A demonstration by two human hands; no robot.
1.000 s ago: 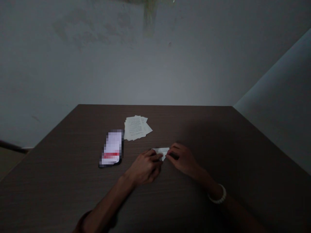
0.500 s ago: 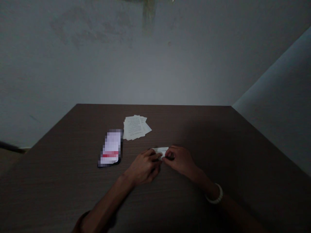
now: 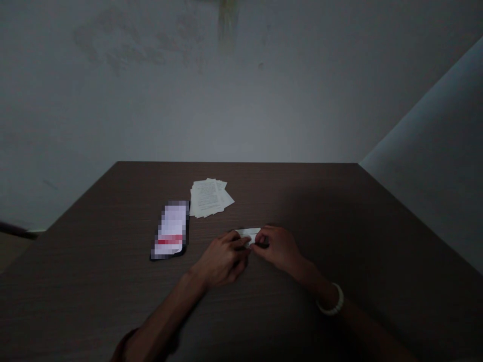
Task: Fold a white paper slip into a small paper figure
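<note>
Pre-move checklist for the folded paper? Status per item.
1. Left hand on the folded white paper: ok.
2. Right hand on the same paper: ok.
3. Paper's edges lined up: cannot tell, fingers cover much of it.
4. Phone apart from the left hand: ok, table shows between them.
5. Stack of printed sheets apart from both hands: ok.
6. Light on the hands: not ok, they are dim and shadowed.
</note>
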